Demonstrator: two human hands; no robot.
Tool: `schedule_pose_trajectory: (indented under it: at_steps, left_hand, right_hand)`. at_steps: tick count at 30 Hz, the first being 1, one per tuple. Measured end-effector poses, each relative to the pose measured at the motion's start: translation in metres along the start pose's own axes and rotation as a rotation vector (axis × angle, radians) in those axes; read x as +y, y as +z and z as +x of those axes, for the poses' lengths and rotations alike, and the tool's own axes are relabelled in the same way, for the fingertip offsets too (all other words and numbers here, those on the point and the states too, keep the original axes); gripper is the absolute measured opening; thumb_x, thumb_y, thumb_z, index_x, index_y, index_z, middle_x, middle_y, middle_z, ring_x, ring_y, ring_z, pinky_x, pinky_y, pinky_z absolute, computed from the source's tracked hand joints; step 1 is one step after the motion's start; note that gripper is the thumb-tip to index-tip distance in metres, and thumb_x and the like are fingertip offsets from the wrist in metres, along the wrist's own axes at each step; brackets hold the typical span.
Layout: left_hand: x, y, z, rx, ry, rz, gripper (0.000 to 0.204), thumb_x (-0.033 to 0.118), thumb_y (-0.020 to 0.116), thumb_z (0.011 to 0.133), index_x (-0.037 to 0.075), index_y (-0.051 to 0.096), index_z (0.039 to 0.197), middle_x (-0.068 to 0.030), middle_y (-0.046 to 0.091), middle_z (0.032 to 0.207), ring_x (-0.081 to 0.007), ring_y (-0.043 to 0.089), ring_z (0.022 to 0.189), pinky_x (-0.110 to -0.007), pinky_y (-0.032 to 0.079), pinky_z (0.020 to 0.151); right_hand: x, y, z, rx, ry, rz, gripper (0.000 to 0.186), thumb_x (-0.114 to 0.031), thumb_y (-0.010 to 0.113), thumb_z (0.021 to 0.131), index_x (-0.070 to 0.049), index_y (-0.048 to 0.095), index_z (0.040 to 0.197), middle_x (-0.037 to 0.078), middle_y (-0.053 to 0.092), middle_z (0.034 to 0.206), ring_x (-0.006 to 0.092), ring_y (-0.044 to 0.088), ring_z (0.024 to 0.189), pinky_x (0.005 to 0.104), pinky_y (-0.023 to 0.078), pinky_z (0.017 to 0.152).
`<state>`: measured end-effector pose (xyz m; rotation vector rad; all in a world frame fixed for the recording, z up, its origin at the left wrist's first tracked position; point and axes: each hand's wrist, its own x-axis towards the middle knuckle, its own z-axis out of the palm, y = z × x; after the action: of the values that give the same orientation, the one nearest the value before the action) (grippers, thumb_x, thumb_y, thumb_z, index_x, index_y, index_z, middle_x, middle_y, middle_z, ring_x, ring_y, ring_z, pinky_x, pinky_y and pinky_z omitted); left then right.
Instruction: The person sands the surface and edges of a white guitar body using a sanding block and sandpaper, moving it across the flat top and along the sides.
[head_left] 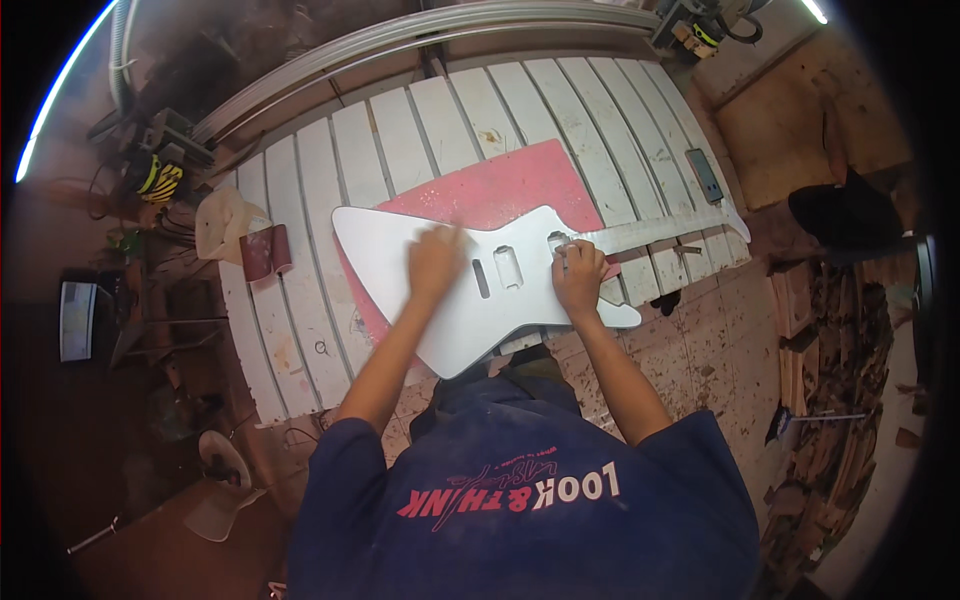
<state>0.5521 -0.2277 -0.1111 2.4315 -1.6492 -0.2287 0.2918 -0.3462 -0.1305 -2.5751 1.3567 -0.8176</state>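
Observation:
A pale grey, unfinished electric guitar body (400,255) with its neck (665,228) lies flat on a pink mat (500,185) on a white slatted workbench (300,330). My left hand (435,262) presses flat on the body's middle, fingers together, slightly blurred. My right hand (580,278) is curled at the pickup cutouts near the neck joint, gripping a small pale piece I cannot make out, perhaps sandpaper.
A dark red sanding block (266,252) and a crumpled white cloth (222,222) lie at the bench's left. A dark flat phone-like object (704,174) rests at the far right of the bench. Power tools (160,165) stand left; wood offcuts (830,440) pile at right.

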Motion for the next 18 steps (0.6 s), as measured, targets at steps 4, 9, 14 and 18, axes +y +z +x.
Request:
schedule_pose_trajectory:
  at_steps: [4,9,14,18]
  left_hand:
    - [-0.112,-0.031,0.013,0.313,-0.467,0.095,0.065,0.042,0.074,0.092,0.013,0.058,0.148,-0.0181,0.066,0.123,-0.0396,0.064,0.104,-0.053,0.054,0.091]
    - [-0.051,-0.034,-0.052,0.377,-0.392,-0.192,0.066,0.033,0.082,0.088,0.003,0.06,0.141,-0.0222,0.066,0.132,-0.0421,0.062,0.121,-0.05,0.051,0.103]
    - [0.086,-0.01,-0.111,0.27,-0.447,-0.936,0.056,0.032,0.077,0.096,0.0,0.056,0.137,-0.0159,0.066,0.125,-0.0262,0.065,0.112,-0.041,0.053,0.099]
    - [0.183,-0.002,-0.13,0.009,-0.629,-1.84,0.039,0.031,0.055,0.109,0.008,0.05,0.139,-0.0087,0.065,0.114,-0.0158,0.069,0.091,-0.028,0.06,0.073]
  right_hand:
    - [0.0,0.002,0.005,0.044,0.031,0.164,0.013,-0.015,0.069,0.091,-0.008,0.07,0.102,0.011,0.062,0.116,0.0327,0.056,0.113,0.0505,0.04,0.1]
    - [0.037,-0.025,-0.006,0.063,0.091,0.545,0.014,-0.002,0.07,0.092,0.0,0.068,0.105,0.014,0.062,0.113,0.03,0.063,0.099,0.0392,0.053,0.087]
    - [0.028,-0.075,-0.012,-0.232,-0.036,0.808,0.035,-0.013,0.078,0.089,-0.001,0.065,0.119,0.018,0.062,0.124,0.0329,0.061,0.114,0.044,0.05,0.098]
    - [0.019,-0.092,-0.017,-0.542,-0.453,0.868,0.105,-0.054,0.088,0.078,0.0,0.043,0.156,0.027,0.043,0.158,0.0428,0.043,0.148,0.0495,0.035,0.122]
